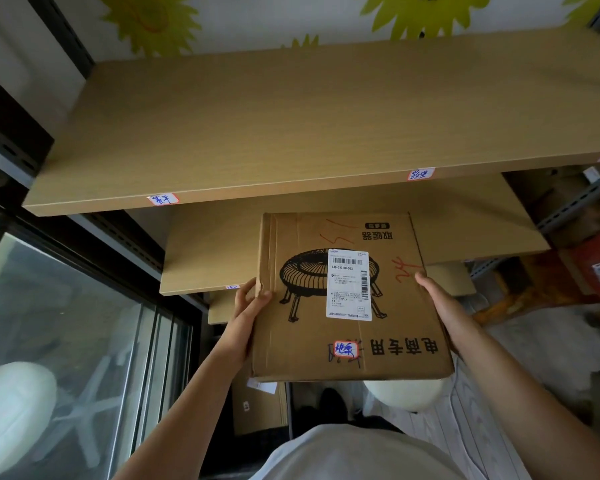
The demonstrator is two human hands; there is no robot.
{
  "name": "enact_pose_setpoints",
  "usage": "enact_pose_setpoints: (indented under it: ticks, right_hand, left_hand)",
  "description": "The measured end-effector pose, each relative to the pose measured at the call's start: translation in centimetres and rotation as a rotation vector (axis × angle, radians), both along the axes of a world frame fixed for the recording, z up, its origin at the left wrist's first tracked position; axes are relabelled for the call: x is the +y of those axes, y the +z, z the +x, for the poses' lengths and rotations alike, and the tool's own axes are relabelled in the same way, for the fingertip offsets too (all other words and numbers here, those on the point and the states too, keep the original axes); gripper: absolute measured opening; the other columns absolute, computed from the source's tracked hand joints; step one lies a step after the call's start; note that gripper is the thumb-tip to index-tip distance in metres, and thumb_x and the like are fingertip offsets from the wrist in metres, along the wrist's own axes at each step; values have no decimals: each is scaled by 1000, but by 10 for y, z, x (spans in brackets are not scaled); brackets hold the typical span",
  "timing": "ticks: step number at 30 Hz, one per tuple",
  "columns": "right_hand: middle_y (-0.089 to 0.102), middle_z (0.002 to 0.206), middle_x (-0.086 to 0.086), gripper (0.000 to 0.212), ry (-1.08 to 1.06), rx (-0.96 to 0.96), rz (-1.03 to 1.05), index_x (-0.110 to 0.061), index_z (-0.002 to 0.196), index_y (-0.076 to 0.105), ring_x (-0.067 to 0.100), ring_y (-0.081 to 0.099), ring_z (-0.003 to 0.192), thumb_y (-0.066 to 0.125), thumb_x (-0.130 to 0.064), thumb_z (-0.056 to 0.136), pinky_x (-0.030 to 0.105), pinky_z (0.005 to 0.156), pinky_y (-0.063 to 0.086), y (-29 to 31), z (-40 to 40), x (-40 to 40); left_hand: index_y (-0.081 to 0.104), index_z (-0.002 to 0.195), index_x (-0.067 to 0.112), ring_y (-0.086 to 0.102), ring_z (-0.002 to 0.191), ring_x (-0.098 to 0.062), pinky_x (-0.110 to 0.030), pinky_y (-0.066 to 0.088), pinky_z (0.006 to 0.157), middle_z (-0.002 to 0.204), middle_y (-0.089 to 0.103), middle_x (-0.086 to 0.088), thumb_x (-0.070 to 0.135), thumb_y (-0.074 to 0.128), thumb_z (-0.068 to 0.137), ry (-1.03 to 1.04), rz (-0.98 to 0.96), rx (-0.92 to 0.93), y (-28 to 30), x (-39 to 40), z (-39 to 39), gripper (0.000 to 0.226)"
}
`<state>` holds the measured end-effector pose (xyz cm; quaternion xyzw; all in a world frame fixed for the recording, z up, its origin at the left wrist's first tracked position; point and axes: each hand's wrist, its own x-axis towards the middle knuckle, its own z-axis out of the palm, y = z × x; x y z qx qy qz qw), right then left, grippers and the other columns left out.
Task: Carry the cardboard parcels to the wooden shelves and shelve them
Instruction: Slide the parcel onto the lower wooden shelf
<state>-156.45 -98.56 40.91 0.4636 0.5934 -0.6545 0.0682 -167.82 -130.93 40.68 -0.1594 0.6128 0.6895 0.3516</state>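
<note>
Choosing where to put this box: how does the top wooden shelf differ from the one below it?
The top shelf juts nearer the camera and shows fully; the lower shelf sits partly hidden beneath it and behind the parcel. The top shelf's edge shows three tags, the lower's one. Both look bare, light wood.

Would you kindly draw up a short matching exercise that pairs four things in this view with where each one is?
Things:
1. cardboard parcel
2. shipping label
3. left hand
4. top shelf

Places:
A. gripping the parcel's left edge
B. stuck on the parcel's upper face
C. held between both hands
D. above the parcel, nothing on it

Pairs: 1-C, 2-B, 3-A, 4-D
</note>
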Motion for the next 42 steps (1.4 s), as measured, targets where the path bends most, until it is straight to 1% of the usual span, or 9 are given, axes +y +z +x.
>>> enact_pose_setpoints:
  ticks: [5,9,12,14,22,25,32,35,42]
  right_hand:
    - [62,123,6,55,-2,52,-19,-18,136,55,25,62,106,49,-55,95,36,77,48,6,-6,12]
    - [69,124,10,53,-14,51,-90,-24,110,68,26,63,109,52,-67,85,44,103,43,8,-12,23]
    - [76,108,12,52,-13,25,-174,-24,114,67,31,70,101,60,-65,82,44,86,56,10,-9,24]
    - [79,100,8,45,-11,51,-248,-23,124,62,27,72,97,64,-49,88,39,72,58,10,-4,28]
    - [45,151,10,98,-198,196,-351,-24,143,46,38,46,134,90,-41,58,59,96,51,6,-15,69]
    - [50,147,13,91,-249,253,-325,-22,144,45,36,52,128,83,-43,64,58,98,50,8,-37,84]
    - [45,154,5,53,-182,198,-88,-24,150,38,23,54,122,52,-34,100,44,113,38,-19,-85,108]
    - [38,158,2,54,-140,87,67,-24,154,32,26,41,141,49,-30,103,43,115,37,-37,-87,105]
    - [52,146,14,52,-83,-59,544,-12,143,50,35,50,131,52,-39,98,39,102,41,-46,-84,107]
  left_hand:
    - [43,155,33,64,124,-31,-43,62,83,141,63,-11,58,89,62,-191,33,-153,-12,-15,16,106]
    - [51,151,22,67,109,-28,-41,61,73,125,72,-10,45,69,84,-94,59,-183,-20,-7,18,74]
    - [57,143,14,67,93,-24,-38,53,74,102,77,-6,34,58,99,0,78,-199,-18,6,11,47]
    - [59,137,16,67,92,-24,-38,52,75,109,74,-9,30,55,101,30,85,-175,-16,18,3,39]
    - [48,152,23,61,114,-33,-56,52,95,142,59,-19,34,58,103,-76,33,-99,7,81,-46,52]
    - [35,160,36,49,135,-39,-72,42,107,145,49,-10,40,55,105,-195,-46,-33,13,101,-70,60]
    - [31,164,32,50,142,-37,-57,54,98,159,47,-15,19,51,110,-181,-218,95,-6,142,-94,59]
    - [22,168,28,44,146,-40,-52,50,99,161,41,-20,7,47,110,-130,-243,99,-14,152,-89,66]
    - [34,164,17,47,143,-37,-52,43,110,159,45,-19,16,45,111,-46,-230,10,-36,140,-89,54]
